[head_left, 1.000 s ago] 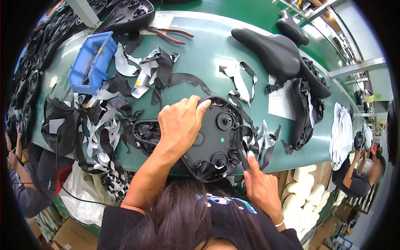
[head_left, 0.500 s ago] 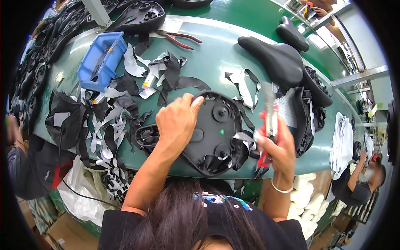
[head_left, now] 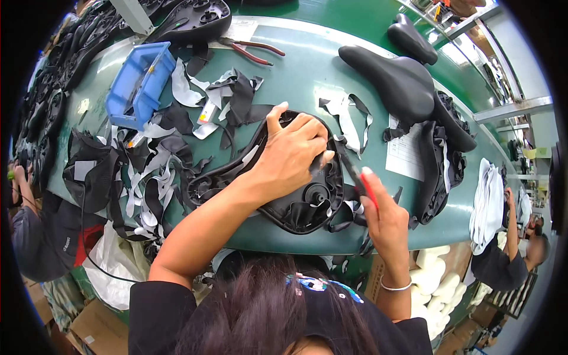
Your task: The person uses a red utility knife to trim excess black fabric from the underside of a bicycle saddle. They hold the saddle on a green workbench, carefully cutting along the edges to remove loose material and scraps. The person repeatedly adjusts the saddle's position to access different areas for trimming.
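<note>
An upturned black bicycle saddle (head_left: 322,216) lies on the green table in front of me, its hollow underside facing up. My left hand (head_left: 291,151) lies over its wide part, fingers bent and gripping the cover near the far rim. My right hand (head_left: 387,222), closed around a red-handled utility knife (head_left: 368,189), is at the saddle's right side. The knife's dark front end points up and left along the saddle's rim; whether the blade touches the cover I cannot tell. Loose black strips (head_left: 346,222) hang off the saddle's right edge.
To the left, black and white cover scraps (head_left: 157,186) surround a blue bin (head_left: 142,86). Red-handled pliers (head_left: 254,52) lie at the back. More saddles (head_left: 390,83) and a paper sheet (head_left: 405,154) are on the right, beyond white cloths (head_left: 486,204). Other people work at both sides.
My left hand has shifted right, farther over the saddle. The knife has come down from an upright hold to the saddle's right rim, and the saddle has turned slightly.
</note>
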Motion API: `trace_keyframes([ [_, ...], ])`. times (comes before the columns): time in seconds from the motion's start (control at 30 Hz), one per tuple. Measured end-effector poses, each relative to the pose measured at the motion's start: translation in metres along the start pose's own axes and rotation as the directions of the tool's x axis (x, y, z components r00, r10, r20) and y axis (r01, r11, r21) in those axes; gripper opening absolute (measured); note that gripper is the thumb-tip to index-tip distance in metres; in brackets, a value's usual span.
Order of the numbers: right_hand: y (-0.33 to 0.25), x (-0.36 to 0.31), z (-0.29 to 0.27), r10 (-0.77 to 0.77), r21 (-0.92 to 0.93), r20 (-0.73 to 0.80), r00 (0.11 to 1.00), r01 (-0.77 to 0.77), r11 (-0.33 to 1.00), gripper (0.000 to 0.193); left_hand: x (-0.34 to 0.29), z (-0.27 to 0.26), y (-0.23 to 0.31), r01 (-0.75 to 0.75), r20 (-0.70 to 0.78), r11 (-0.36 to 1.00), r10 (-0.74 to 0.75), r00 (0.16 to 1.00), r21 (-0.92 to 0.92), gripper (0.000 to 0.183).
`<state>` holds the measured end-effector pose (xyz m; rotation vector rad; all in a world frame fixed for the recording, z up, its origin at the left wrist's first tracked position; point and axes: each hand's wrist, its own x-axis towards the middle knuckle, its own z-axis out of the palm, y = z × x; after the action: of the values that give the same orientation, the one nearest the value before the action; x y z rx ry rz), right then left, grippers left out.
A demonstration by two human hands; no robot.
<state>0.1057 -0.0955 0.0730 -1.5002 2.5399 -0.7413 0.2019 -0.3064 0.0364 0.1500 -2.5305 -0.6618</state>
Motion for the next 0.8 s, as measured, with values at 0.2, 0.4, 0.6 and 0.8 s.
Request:
trace_keyframes([
  [0.2, -0.031, -0.007, -0.015, 0.134, -0.351, 0.226, 0.965, -0.048, 0.935, 0.049, 0.006, -0.011, 0.003, 0.134, -0.408, 0.987, -0.085, 0.909, 0.093, 0.014],
  [0.4, -0.029, -0.004, -0.028, -0.046, -0.397, 0.219, 0.975, 0.132, 0.908, 0.047, 0.0, -0.022, -0.004, 0.302, -0.328, 0.598, -0.717, 0.615, -0.742, 0.028],
  [0.6, 0.001, 0.07, -0.039, -0.32, -0.297, 0.371, 0.872, 0.438, 0.849, 0.046, -0.035, -0.075, 0.031, 0.45, 0.113, 0.42, -0.62, 0.777, -0.788, 0.034],
  [0.8, -0.021, 0.034, -0.043, -0.186, -0.412, 0.405, 0.895, 0.36, 0.837, 0.052, -0.036, -0.11, -0.019, -0.127, -0.107, 0.016, -0.651, 0.752, -0.992, 0.039],
])
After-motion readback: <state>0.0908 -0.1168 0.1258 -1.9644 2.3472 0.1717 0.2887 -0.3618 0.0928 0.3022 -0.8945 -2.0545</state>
